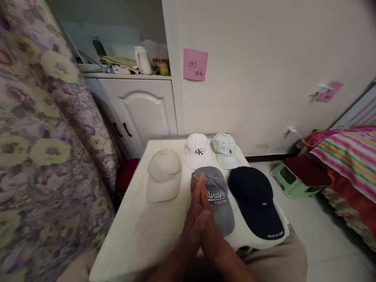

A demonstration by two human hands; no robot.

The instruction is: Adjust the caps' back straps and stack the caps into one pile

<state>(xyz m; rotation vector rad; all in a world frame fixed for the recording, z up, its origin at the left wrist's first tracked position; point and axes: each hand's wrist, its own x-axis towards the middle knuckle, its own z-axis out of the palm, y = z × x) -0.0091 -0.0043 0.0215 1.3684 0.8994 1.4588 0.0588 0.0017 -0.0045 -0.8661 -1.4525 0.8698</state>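
Observation:
My left hand (pixel 191 219) and my right hand (pixel 209 225) are pressed palm to palm over a small cream table (pixel 141 231), fingers straight and pointing away from me, holding nothing. Their fingertips overlap the near edge of a grey cap (pixel 217 197) with white lettering. A beige cap (pixel 163 175) lies to the left. A navy cap (pixel 257 199) lies to the right, its brim over the table edge. Behind them sit a white cap (pixel 198 150) with a black logo and a pale cap (pixel 225 150).
A floral curtain (pixel 44 149) hangs along the left. A white cabinet (pixel 138 109) with a cluttered shelf stands behind the table. A pink note (pixel 195 64) is stuck on the wall. A green stool (pixel 293 182) and a striped bed (pixel 349 164) are on the right.

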